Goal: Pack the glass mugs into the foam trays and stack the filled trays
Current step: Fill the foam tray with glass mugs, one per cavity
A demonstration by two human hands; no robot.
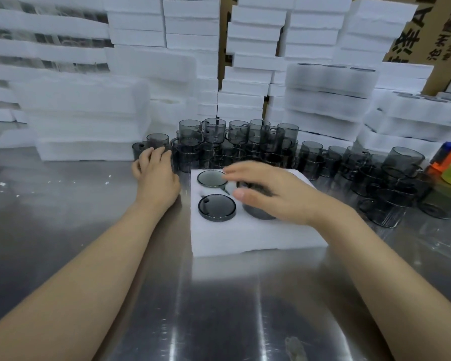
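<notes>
While left hand [155,173] touches smoky-grey mug [157,140], grip unclear, right hand [268,191] spreads open over mugs [216,207] in foam tray [245,238].

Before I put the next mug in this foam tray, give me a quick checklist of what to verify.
1. The foam tray lies flat on the table: ok.
2. The far left mug and near left mug sit in the tray: ok.
3. The covered mug under the right hand is seated: cannot tell.
4. The left hand grips a loose mug: cannot tell, fingers only reach it.
5. A free hole for the next mug: cannot tell.
</notes>
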